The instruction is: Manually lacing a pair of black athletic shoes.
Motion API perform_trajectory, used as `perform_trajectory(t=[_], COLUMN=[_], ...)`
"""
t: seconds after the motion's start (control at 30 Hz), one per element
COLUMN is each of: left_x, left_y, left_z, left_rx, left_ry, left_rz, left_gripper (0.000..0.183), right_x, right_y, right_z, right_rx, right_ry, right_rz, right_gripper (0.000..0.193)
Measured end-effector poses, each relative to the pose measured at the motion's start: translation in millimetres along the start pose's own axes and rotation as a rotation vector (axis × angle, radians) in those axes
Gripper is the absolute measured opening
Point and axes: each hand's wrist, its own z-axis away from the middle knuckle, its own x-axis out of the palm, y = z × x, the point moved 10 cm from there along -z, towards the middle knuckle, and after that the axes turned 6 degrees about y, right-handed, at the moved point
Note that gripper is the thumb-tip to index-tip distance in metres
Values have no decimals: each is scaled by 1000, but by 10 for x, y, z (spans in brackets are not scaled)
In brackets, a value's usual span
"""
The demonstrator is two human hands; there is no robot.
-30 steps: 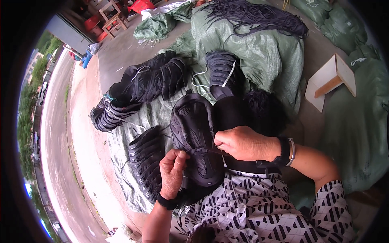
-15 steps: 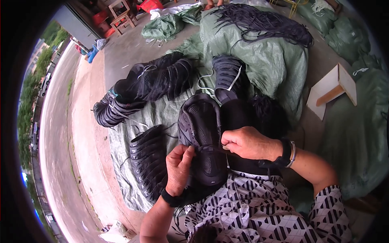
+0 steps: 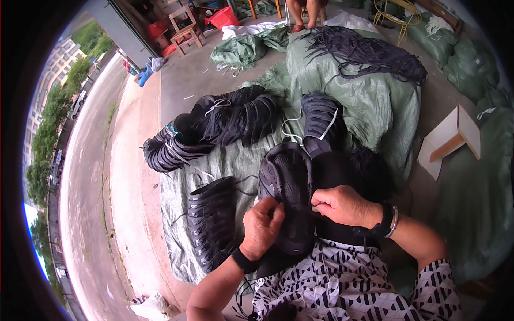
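Note:
A black shoe upper (image 3: 294,227) with mesh panels lies in front of my body, its opening pointing away from me. My left hand (image 3: 262,224) is at the upper's left edge, thumb and fingers pinched together. On the other side my right hand (image 3: 348,207) is closed in a pinch too, close to the lacing area. A thin black shoelace seems to run between them, mostly hidden by my fingers. To the left lies a nested stack of black shoe uppers (image 3: 213,224). Just beyond the upper is another stack (image 3: 321,120) with a pale lace.
More nested black uppers (image 3: 241,120) lie at far left on a green woven sheet (image 3: 176,235). A bundle of black laces (image 3: 369,56) rests on a covered pile. On the right stands an angled wooden board (image 3: 450,142). Another person's feet (image 3: 304,24) show at the back.
The view has shifted, so the scene sits lower and further right. My hands remain at the shoe upper, both pinched, with the right lower beside its edge.

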Motion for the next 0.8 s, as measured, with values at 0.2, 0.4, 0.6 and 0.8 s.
perform_trajectory(t=[0.2, 0.4, 0.6, 0.8], left_x=[-154, -6, 274, 495], left_y=[434, 1252, 955, 726], left_z=[-127, 75, -37, -43], left_rx=[289, 1168, 1122, 1009], left_ry=[-176, -208, -528, -755], left_rz=[-343, -793, -1113, -1259], left_gripper=[16, 31, 33, 13], right_x=[-169, 36, 1, -30], right_y=[-354, -681, -559, -417], right_z=[-19, -44, -64, -53], right_rx=[-231, -517, -513, -512], right_ry=[84, -120, -159, -98], right_rz=[428, 838, 675, 597], right_gripper=[20, 6, 12, 17])
